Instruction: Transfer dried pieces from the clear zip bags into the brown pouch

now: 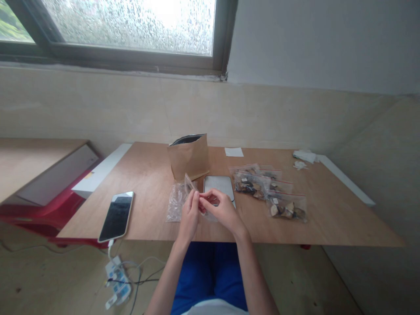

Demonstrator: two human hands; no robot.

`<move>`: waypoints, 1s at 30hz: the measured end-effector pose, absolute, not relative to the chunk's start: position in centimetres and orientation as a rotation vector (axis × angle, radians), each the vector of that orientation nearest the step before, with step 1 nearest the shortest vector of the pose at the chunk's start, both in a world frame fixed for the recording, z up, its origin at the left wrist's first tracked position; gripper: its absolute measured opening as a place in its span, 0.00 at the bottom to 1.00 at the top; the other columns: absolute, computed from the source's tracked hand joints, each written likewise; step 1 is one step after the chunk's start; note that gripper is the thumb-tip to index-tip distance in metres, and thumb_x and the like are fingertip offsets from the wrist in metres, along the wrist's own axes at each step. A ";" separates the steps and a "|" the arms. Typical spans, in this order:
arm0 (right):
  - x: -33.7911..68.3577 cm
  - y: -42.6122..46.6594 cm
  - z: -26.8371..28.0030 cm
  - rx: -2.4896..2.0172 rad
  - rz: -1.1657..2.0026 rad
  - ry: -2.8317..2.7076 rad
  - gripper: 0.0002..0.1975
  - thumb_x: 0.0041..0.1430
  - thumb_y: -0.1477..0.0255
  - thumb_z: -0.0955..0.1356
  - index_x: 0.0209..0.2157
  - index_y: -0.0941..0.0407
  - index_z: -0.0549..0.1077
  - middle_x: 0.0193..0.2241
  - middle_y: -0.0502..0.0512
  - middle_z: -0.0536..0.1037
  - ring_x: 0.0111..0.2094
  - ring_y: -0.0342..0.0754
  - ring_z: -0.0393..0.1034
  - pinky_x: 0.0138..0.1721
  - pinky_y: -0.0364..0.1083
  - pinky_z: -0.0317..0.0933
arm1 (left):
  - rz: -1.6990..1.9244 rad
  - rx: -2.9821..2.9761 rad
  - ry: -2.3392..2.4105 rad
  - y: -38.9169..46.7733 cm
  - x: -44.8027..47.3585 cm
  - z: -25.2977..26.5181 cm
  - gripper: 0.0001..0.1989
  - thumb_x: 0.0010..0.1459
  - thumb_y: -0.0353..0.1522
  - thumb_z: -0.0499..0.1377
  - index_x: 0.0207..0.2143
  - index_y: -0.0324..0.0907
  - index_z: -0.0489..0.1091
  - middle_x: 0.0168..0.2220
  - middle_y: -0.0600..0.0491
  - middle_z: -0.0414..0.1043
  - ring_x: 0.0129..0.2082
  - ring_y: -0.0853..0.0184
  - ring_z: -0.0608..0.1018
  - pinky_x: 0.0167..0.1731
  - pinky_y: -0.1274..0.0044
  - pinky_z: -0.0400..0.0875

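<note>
On the surface (328, 218) before me, my two hands meet at the near edge, a small bag (192, 186) between them. Behind them stands a paper pouch (189, 157), with a scale (219, 186) to its right. Filled bags (269, 192) lie further right, and a phone (117, 215) lies far left.

My left hand (190, 212) and right hand (220, 209) pinch a clear plastic zip bag with a red seal strip (193, 194). Under them the light brown plywood tabletop (328, 210) shows a faint wood grain. The tan kraft paper pouch with a dark lining (189, 157) stands by the silver-grey flat square scale (219, 186). The clear zip bags of brown and cream pieces (269, 192) carry red seal lines. My black-screened phone with a pale rim (117, 215) lies beside a white paper slip (234, 152). My shorts (208, 271) are bright blue.
</note>
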State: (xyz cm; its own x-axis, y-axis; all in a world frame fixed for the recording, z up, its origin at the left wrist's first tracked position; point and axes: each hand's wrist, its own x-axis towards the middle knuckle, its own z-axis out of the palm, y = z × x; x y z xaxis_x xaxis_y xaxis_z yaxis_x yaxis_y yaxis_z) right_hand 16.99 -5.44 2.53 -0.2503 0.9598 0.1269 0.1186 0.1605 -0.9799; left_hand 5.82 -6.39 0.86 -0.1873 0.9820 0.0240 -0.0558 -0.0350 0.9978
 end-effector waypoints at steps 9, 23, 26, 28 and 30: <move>16.9 -5.7 3.2 -1.224 1.034 -1.465 0.09 0.52 0.68 0.65 0.21 0.56 0.65 0.19 0.48 0.72 0.22 0.43 0.70 0.26 0.41 0.62 | 1.237 1.522 1.273 -6.3 5.4 0.6 0.16 0.59 0.40 0.47 0.21 0.42 0.56 0.17 0.60 0.58 0.19 0.73 0.63 0.21 0.81 0.56; 20.2 -4.1 2.5 -1.366 0.655 -1.047 0.07 0.49 0.69 0.64 0.23 0.55 0.62 0.17 0.46 0.68 0.21 0.43 0.65 0.26 0.42 0.61 | 1.330 1.479 1.504 -6.9 3.1 0.4 0.18 0.57 0.40 0.49 0.17 0.42 0.55 0.15 0.60 0.55 0.17 0.73 0.61 0.20 0.80 0.54; 19.8 -4.5 3.2 -1.254 0.743 -1.146 0.08 0.52 0.66 0.65 0.24 0.55 0.63 0.20 0.47 0.69 0.24 0.43 0.67 0.29 0.43 0.63 | 1.420 1.341 1.374 -7.1 3.5 0.2 0.19 0.58 0.42 0.47 0.17 0.42 0.56 0.16 0.59 0.57 0.18 0.73 0.63 0.22 0.80 0.58; 19.0 -5.0 3.7 -1.167 0.833 -1.172 0.09 0.53 0.65 0.65 0.26 0.55 0.63 0.21 0.48 0.70 0.24 0.43 0.68 0.29 0.43 0.63 | 1.554 1.139 1.264 -6.9 4.2 -0.2 0.20 0.58 0.44 0.46 0.19 0.42 0.57 0.19 0.57 0.61 0.21 0.72 0.66 0.24 0.80 0.62; 18.2 -5.4 4.3 -1.066 0.920 -1.143 0.10 0.54 0.64 0.65 0.26 0.55 0.62 0.21 0.47 0.71 0.23 0.42 0.67 0.27 0.43 0.64 | 1.658 0.906 1.177 -6.5 5.0 -1.0 0.19 0.58 0.45 0.45 0.22 0.42 0.59 0.24 0.55 0.65 0.26 0.71 0.69 0.27 0.79 0.65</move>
State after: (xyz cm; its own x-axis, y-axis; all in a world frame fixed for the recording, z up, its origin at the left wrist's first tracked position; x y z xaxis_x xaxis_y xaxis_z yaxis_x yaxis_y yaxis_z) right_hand 18.16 -5.41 4.31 0.1885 0.9518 0.2421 -0.0331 0.2526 -0.9670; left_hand 5.03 -6.53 -1.00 -0.3428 0.9369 0.0684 -0.2447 -0.1593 0.9564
